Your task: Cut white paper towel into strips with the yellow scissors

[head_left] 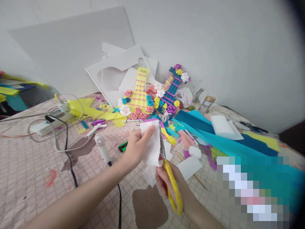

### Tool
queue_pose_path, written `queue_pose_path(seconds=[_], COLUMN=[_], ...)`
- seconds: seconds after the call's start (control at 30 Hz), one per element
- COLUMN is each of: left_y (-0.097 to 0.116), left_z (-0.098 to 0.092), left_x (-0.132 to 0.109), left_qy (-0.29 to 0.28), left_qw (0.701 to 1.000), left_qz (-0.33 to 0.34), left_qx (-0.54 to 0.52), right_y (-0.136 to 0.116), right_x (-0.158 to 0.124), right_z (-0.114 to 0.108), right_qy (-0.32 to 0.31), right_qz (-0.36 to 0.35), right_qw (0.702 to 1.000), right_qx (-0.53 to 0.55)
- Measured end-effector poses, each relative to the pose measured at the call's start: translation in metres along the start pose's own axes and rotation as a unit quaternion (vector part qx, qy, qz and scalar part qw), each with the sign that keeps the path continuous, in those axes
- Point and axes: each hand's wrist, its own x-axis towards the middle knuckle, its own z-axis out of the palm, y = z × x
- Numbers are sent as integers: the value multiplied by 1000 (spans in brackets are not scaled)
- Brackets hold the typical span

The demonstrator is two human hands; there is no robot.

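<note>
My left hand [137,144] pinches a folded piece of white paper [152,146], thumb on top and fingers behind it. In my right hand [173,181] is a pair of scissors [175,187] with yellow handles, its blades pointing away from me along the paper's right edge. Whether the blades are cutting into the paper cannot be made out. Beyond the hands stand a yellow paper guitar [142,92] and a dark blue paper guitar [172,90], both trimmed with small paper flowers. Under and beside my hands lie loose white paper pieces [189,167].
A white glue gun [103,149] with a black cord lies left of my hands. Further left is a power strip [51,122] with looping cables. Teal and blue paper sheets [221,140] and a white paper roll [221,126] lie to the right; a glass jar [208,102] stands behind.
</note>
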Motion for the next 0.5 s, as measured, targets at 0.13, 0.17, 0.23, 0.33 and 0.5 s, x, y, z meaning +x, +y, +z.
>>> queue_pose_path(seconds=[0.13,0.17,0.23,0.33,0.5], left_y=[1,1,2,2,1], left_z=[-1,-1,-1,-1,-1], left_x=[0,0,0,0,0], left_qy=[-2,-1,2,4,3], left_qw=[1000,1000,1000,1000,1000], left_qz=[-14,-16,-13,1,5], left_qx=[-10,-11,-7,2,10], right_y=[0,0,0,0,-2], right_x=[-1,-1,-1,-1,-3], right_z=[0,0,-1,-1,-2], right_qy=[-5,-6,-6,-3,3], right_qz=[-5,-6,-8,-10,-12], right_qw=[1000,1000,1000,1000,999], right_qx=[-5,-5,-6,-17,-37])
